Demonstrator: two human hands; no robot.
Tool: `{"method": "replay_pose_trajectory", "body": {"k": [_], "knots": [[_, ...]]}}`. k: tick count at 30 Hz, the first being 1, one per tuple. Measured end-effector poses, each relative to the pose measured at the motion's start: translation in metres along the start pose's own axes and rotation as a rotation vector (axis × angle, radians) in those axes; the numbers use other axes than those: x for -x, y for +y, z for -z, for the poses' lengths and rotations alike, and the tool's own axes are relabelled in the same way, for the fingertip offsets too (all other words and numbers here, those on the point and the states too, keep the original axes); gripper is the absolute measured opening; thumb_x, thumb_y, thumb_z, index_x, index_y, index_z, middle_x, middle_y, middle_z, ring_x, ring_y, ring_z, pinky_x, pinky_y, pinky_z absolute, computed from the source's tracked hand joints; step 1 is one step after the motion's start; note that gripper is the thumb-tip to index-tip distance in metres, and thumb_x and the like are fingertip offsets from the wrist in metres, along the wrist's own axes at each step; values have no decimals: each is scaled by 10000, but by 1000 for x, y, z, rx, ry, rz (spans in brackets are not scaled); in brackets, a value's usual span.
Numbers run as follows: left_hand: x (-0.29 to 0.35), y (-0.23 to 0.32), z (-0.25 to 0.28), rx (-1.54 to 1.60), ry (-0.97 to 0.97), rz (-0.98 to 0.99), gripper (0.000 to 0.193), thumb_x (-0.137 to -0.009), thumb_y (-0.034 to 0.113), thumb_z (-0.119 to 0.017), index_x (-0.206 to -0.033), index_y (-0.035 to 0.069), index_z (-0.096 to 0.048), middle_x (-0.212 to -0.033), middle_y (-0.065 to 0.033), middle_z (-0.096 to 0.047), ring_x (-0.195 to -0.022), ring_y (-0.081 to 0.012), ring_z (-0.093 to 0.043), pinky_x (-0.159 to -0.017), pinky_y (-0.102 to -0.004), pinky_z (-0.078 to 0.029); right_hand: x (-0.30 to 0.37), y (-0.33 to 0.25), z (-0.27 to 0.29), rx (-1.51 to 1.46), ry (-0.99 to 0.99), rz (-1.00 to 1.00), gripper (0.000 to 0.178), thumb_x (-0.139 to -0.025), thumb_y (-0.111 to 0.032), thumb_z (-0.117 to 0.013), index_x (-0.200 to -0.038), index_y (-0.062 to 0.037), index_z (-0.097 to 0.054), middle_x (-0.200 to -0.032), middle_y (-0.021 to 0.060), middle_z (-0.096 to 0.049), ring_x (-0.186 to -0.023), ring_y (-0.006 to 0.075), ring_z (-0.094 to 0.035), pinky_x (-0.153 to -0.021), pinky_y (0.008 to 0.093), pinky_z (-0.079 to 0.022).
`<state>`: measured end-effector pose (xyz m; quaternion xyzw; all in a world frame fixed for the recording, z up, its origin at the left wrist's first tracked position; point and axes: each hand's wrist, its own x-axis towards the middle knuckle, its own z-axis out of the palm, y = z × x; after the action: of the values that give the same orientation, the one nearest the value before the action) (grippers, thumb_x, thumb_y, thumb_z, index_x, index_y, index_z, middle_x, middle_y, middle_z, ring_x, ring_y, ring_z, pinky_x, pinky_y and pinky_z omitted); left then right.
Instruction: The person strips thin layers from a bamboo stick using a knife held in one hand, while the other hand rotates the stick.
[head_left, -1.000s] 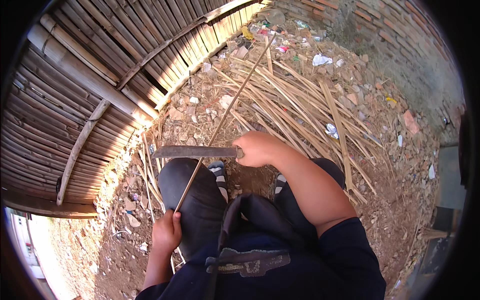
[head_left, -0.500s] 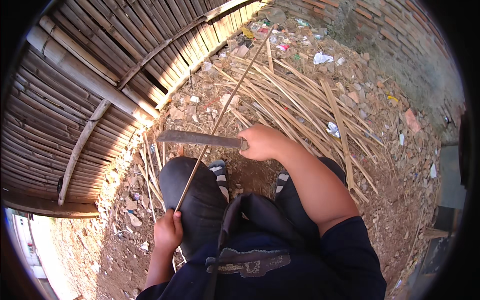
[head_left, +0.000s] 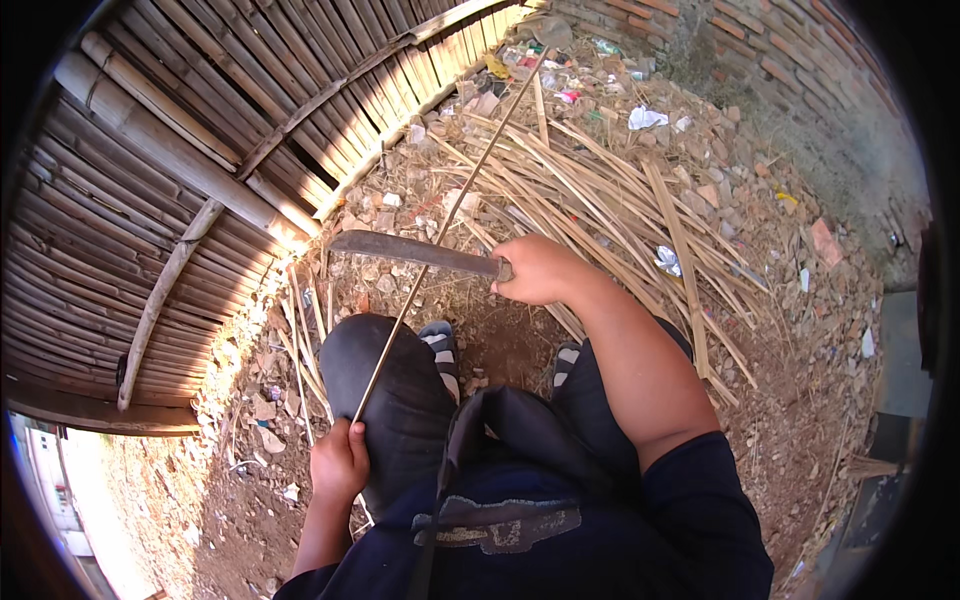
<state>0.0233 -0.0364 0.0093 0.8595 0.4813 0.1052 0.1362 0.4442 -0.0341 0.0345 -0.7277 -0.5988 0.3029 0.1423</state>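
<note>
My left hand is closed around the near end of a long thin bamboo strip, beside my left knee. The strip slants up and away across my left thigh, its far end reaching over the littered ground. My right hand grips the handle of a machete. Its broad dark blade points left and lies across the strip, ahead of my knees. Whether the edge bites into the strip cannot be made out.
Ahead and to the right lies a heap of split bamboo strips. More strips lie left of my left knee. A bamboo wall rises at the left, a brick wall at the far right. Rubble and litter cover the ground.
My right hand has moved the machete slightly away from me and to the right, farther along the strip, with the blade tip tilted up. The left hand has barely moved.
</note>
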Motion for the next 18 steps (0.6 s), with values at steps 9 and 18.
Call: {"method": "replay_pose_trajectory", "body": {"k": [9,18], "knots": [[1,-1,-1,4,17,-5,370,-1067,306,-522,-802,49,-518,-632,-241,-600,-599,-492,-610,-543,-574,-462,8,-25,-24,135,-57,197,301,-813,-282,-761,-1057,-109,-732,-982,163,-731,-975,374,-706,-841,490,-568],[0,-1,0,1,8,-5,366,-1065,308,-531,-803,54,-518,-619,-240,-598,-599,-489,-616,-535,-566,-466,-1,-1,-16,90,-23,167,279,-819,-310,-778,-1016,-118,-735,-928,150,-735,-956,367,-712,-824,490,-559]]}}
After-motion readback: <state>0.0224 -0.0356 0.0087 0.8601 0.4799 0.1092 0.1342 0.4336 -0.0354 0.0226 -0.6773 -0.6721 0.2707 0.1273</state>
